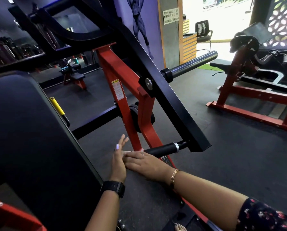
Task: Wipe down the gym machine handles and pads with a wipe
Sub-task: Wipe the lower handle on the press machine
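Note:
The machine's black handle grip (162, 149) sticks out leftward from the end of a black lever arm (169, 100). Just left of its tip, my two hands meet. My left hand (118, 161), with a black watch on the wrist, is held upright with straight fingers, palm facing right. My right hand (142, 162), with a gold bracelet, lies flat with straight fingers pressed into the left palm. A small pale patch (125, 153) shows between them; I cannot tell whether it is the wipe. A large black pad (22, 130) fills the left side.
The red frame (121, 90) rises behind my hands. A yellow lever (57, 106) sits beside the pad. A chrome weight horn (194, 64) juts right from the arm. Another red and black machine (249, 90) stands at the right on the dark rubber floor (222, 155).

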Available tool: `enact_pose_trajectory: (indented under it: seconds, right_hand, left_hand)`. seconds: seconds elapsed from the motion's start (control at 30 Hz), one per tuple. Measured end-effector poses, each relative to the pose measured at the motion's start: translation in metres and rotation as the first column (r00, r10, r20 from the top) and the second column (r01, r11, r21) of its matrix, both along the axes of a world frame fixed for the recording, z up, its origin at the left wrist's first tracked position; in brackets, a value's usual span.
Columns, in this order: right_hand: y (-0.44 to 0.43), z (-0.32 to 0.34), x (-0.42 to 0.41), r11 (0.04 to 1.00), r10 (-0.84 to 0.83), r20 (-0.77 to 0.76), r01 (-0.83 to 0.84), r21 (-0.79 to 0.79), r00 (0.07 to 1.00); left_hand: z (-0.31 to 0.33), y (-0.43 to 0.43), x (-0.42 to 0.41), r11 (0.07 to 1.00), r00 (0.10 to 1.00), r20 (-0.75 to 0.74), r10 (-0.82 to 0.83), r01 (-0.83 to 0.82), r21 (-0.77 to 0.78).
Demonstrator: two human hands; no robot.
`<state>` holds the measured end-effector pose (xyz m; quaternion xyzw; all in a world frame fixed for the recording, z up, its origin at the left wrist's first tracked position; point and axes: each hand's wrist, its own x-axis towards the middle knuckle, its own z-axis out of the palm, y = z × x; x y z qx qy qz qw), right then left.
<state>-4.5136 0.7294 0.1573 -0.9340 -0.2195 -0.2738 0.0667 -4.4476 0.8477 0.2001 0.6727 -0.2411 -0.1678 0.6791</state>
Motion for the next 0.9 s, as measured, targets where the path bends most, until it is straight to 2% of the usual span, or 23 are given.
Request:
enact_pose_trajectory:
  seconds: [0.07, 0.17, 0.23, 0.3, 0.37, 0.43, 0.5, 0.57, 0.6, 0.7, 0.83, 0.9]
  right_hand:
    - [-0.012, -0.015, -0.01, 0.997, 0.006, 0.059, -0.001, -0.082, 0.998]
    - [-0.035, -0.031, -0.03, 0.986, -0.1, 0.068, 0.108, -0.125, 0.993]
    - [-0.049, -0.034, -0.044, 0.977, -0.181, 0.052, 0.185, -0.102, 0.982]
    - [-0.062, -0.034, -0.054, 0.958, -0.288, 0.011, 0.288, 0.007, 0.958]
    - [-0.077, -0.036, -0.062, 0.864, -0.465, -0.064, 0.468, 0.186, 0.883]
    - [-0.088, -0.041, -0.066, 0.705, -0.608, -0.161, 0.622, 0.34, 0.777]
    - [-0.082, -0.045, -0.062, 0.589, -0.675, -0.198, 0.681, 0.434, 0.71]
    - [-0.059, -0.047, -0.051, 0.522, -0.699, -0.169, 0.658, 0.543, 0.695]
    - [-0.044, -0.048, -0.045, 0.516, -0.698, -0.144, 0.632, 0.578, 0.702]
    - [0.003, -0.044, -0.021, 0.599, -0.601, -0.045, 0.487, 0.636, 0.798]
    - [0.041, -0.03, -0.007, 0.586, -0.433, -0.081, 0.349, 0.731, 0.898]
    - [0.031, -0.036, -0.016, 0.706, -0.386, -0.021, 0.31, 0.637, 0.922]
  left_hand:
    - [-0.001, -0.001, -0.002, 1.0, 0.999, 0.04, 0.004, -0.004, 0.012]
    - [0.0, -0.001, -0.006, 0.997, 0.989, 0.139, -0.046, 0.038, 0.062]
    - [-0.003, -0.002, -0.006, 0.983, 0.967, 0.222, -0.12, 0.085, 0.164]
    - [-0.009, -0.003, -0.002, 0.936, 0.922, 0.328, -0.208, 0.089, 0.341]
    - [-0.01, -0.004, -0.001, 0.816, 0.827, 0.46, -0.324, -0.001, 0.579]
    - [-0.007, -0.005, -0.001, 0.682, 0.751, 0.498, -0.433, -0.089, 0.726]
    - [0.002, -0.004, -0.005, 0.553, 0.672, 0.506, -0.541, -0.169, 0.816]
    - [0.009, -0.003, -0.009, 0.469, 0.628, 0.502, -0.595, -0.236, 0.851]
    - [0.01, -0.003, -0.011, 0.449, 0.621, 0.504, -0.6, -0.26, 0.855]
    - [0.009, -0.003, -0.015, 0.426, 0.607, 0.531, -0.591, -0.325, 0.845]
    - [0.004, -0.004, -0.017, 0.439, 0.594, 0.605, -0.53, -0.418, 0.795]
    - [0.004, -0.004, -0.02, 0.428, 0.602, 0.607, -0.518, -0.432, 0.794]
